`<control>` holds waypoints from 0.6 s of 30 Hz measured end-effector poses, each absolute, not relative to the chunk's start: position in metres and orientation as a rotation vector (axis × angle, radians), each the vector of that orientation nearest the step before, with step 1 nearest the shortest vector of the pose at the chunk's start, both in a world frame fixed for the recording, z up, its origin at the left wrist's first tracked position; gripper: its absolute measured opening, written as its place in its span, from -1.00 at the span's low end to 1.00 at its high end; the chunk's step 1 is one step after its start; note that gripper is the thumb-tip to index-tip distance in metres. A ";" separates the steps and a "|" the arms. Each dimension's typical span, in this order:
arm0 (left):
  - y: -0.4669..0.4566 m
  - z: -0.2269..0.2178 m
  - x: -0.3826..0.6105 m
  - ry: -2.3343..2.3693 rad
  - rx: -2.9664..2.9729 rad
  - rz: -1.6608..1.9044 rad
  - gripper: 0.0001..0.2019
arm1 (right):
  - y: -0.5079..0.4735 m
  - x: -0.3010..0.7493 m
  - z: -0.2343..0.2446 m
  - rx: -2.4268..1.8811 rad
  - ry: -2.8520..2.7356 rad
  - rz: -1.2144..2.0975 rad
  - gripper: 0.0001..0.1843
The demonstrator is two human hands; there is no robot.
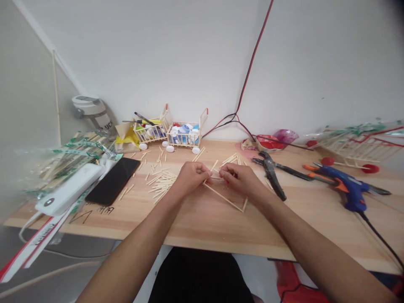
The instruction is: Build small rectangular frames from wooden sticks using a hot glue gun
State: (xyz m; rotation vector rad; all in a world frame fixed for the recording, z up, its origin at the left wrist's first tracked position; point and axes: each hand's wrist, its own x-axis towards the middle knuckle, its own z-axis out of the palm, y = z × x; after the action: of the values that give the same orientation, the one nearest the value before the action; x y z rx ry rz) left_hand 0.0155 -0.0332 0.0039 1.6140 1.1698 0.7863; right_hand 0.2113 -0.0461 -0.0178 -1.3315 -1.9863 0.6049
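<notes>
Wooden sticks (215, 173) sit pinched in the fingertips of the nearly closed left hand (191, 177) and right hand (240, 181), just above a stick frame (224, 198) on the counter (195, 229) (a loose pile of sticks (160, 185) lies beside the left hand).

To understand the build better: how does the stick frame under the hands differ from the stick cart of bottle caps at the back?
The stick frame lies flat on the table, but the stick cart stands upright. The frame holds nothing, while the cart is full of plastic bottle caps. The cart has close railings; the frame is only an outline. Both are made of thin pale wooden sticks.
</notes>
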 end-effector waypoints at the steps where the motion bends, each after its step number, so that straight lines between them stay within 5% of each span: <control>1: -0.033 0.004 0.015 1.168 1.620 0.786 -0.85 | -0.046 0.211 -0.017 -1.333 -1.987 0.605 -0.75; 18: -0.033 0.003 0.015 1.175 1.602 0.784 -0.86 | -0.045 0.211 -0.019 -1.327 -1.980 0.609 -0.75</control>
State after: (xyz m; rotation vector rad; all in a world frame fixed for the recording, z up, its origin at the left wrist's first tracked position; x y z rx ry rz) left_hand 0.0147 -0.0326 0.0035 1.6022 1.1746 0.7837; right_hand 0.2112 -0.0454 -0.0194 -1.3267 -1.9801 0.6093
